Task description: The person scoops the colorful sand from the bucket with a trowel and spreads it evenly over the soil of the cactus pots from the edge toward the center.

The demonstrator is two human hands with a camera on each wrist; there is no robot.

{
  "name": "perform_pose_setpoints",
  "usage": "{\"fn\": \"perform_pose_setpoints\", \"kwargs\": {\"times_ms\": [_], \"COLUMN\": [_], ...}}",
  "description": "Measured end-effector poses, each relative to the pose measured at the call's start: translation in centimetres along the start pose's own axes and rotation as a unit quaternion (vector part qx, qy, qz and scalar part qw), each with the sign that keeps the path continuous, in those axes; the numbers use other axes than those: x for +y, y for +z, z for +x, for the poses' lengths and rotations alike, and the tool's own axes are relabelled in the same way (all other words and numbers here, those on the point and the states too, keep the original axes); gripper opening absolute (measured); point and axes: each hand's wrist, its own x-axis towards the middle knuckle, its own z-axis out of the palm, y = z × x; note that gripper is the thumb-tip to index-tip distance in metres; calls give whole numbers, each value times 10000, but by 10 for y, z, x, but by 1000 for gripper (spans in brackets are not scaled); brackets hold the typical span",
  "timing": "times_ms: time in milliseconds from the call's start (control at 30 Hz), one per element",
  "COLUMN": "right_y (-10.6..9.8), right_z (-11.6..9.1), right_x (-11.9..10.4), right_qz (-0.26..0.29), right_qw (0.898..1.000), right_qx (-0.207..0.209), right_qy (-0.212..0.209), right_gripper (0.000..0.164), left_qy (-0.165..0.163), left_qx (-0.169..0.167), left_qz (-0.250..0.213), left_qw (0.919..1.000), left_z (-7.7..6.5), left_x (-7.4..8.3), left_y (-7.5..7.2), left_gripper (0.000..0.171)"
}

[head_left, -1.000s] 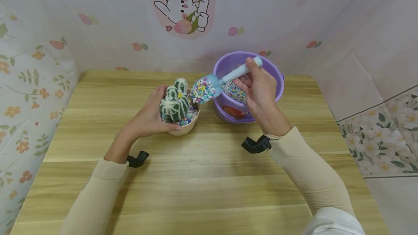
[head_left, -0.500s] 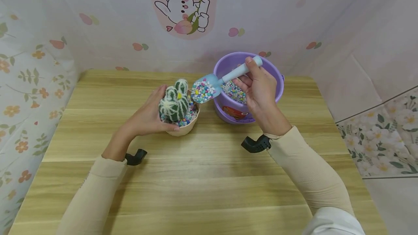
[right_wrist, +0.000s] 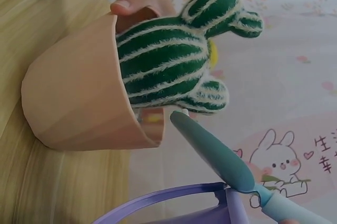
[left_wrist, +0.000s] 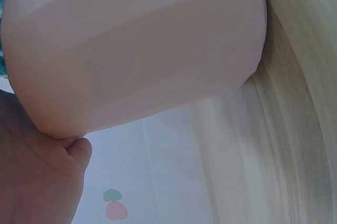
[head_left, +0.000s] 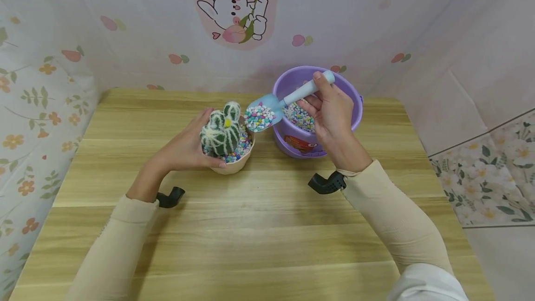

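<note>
My left hand grips the rim of a pale peach flowerpot, its thumb on the near edge, its palm beside a green, white-striped cactus. The cactus leans left in the pot, and coloured pebbles fill the space on its right. In my right hand is a light blue shovel, held by the handle. Its blade carries a heap of coloured pebbles beside the pot's right rim. The left wrist view shows mostly the pot wall; the right wrist view shows the shovel blade near the cactus.
Beneath my right hand stands a purple bucket with more pebbles inside. The wooden table extends toward me. A printed cloth hangs behind the table's back edge.
My left hand, the cactus and the pot have shifted slightly left. The shovel with its pebbles has stayed almost still.
</note>
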Motion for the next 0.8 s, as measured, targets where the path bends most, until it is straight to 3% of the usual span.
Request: {"fn": "perform_pose_setpoints", "kwargs": {"times_ms": [267,800], "right_y": [1,5], "right_z": [2,3], "right_x": [0,2], "right_qz": [-98,-323], "right_qw": [9999,9994], "right_qx": [52,74], "right_qy": [39,77], "right_gripper": [22,28], "left_qy": [226,140], "left_qx": [-43,-516], "left_qz": [-24,-46], "left_qw": [9997,9986], "left_z": [2,5], "left_x": [-4,-3], "left_y": [-3,-13], "left_gripper": [128,131]}}
